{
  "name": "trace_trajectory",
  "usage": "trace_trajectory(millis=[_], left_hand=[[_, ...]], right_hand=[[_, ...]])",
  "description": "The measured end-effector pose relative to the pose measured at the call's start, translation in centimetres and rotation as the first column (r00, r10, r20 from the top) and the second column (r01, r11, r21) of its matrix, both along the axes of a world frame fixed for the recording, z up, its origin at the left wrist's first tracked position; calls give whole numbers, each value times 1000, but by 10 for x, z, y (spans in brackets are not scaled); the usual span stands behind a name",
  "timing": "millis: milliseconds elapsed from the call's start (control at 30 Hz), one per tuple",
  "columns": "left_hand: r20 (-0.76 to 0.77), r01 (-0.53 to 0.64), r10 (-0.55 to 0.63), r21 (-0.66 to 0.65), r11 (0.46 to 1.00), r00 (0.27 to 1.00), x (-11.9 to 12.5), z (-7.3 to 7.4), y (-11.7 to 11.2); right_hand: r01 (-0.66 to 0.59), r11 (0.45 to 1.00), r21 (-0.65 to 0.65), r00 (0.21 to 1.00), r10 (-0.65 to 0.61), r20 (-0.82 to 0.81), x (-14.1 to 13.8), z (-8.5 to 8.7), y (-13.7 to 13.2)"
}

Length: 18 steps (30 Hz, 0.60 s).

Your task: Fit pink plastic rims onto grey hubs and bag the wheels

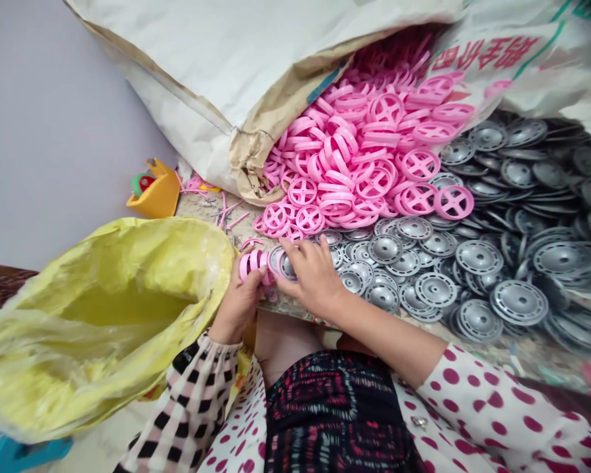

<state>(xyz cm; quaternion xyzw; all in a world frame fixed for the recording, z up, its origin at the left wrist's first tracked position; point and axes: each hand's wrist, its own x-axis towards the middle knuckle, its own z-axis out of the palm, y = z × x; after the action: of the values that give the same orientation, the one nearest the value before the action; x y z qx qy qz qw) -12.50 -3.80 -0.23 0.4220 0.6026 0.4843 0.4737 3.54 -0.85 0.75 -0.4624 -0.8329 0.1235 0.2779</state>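
Left hand (241,289) is closed around a short row of pink wheels (252,263), which stand on edge one behind another, just beside the rim of the yellow bag (221,240). Right hand (312,276) has its thumb and fingers curled about a grey disc (276,259) at the end of that row, seemingly pinching it; whether the disc is seated against the nearest wheel or only touching it cannot be told, as the fingers cover the join.

As for progress, the row in the left hand is the only group of pieces seen lined up. Far more lies loose: a heap of pink rings (335,164) spills from the mouth of the white sack (187,59), and a broad spread of silver discs (436,289) covers the desk (249,226) to the right, with some rings resting on its upper edge. Set against these piles, the handful in hand looks like a very small share, so most of the work appears left. How much is already finished cannot be judged: the yellow bag gapes open at the left, but its bottom is not clearly visible. Thin pink scraps (237,221) lie near the sack.
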Motion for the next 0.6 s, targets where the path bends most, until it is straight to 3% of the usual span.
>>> trace_trajectory(millis=[33,100,167,233,400,600], left_hand=[[193,33,-22,-54,998,981,5,4,1],[481,97,-41,-92,991,876,14,9,3],[605,81,-22,-70,994,796,22,11,4],[625,51,5,-71,996,780,30,12,3],[588,55,48,-156,986,807,39,10,0],[687,9,135,-201,979,714,42,12,2]], right_hand=[[-11,1000,-19,995,9,-95,1,5,1],[-91,995,-41,969,79,-236,2,11,1],[-187,982,-8,951,179,-253,2,12,-2],[-231,972,44,957,235,-170,2,9,-7],[-195,980,47,980,192,53,1,3,-17],[-153,988,9,987,152,50,-1,14,-19]])
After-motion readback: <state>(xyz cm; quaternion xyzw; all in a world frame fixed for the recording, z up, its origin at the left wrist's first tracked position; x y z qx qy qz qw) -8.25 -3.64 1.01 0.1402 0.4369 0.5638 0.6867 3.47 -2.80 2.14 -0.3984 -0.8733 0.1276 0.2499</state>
